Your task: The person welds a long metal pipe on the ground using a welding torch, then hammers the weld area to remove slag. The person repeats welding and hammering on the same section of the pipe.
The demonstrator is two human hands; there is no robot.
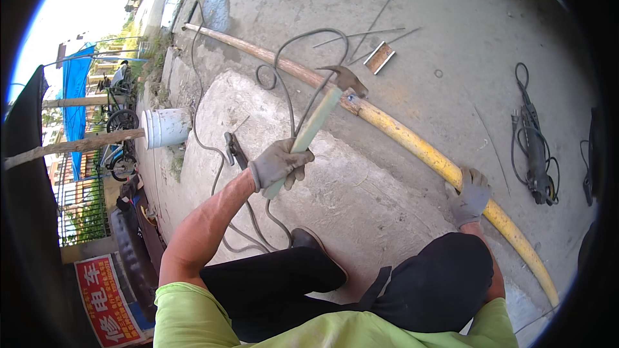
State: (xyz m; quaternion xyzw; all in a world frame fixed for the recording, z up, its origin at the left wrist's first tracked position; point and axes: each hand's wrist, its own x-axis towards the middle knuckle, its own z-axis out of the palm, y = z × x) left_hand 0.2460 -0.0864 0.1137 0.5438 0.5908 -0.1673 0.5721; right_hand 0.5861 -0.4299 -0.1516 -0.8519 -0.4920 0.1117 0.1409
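Note:
My left hand (pixel 281 165), in a grey work glove, is closed around the pale green handle of a claw hammer (pixel 316 120). The dark hammer head lies over the joint of a long pole; whether it touches cannot be told. The pole has a wooden length (pixel 258 55) at the far left, meeting a yellow, worn tube (pixel 412 144) that runs toward the near right. A small dark bolt or nail head shows at the joint. My right hand (pixel 472 196), also gloved, is wrapped around the yellow tube beside my knee.
A grey cable (pixel 213 149) loops over the concrete, with a welding clamp (pixel 236 150) near my left forearm. Thin metal rods (pixel 371 31) and a short metal channel piece (pixel 379 58) lie beyond the pole. A corded power tool (pixel 536 148) is at right, a white bucket (pixel 166 127) at left.

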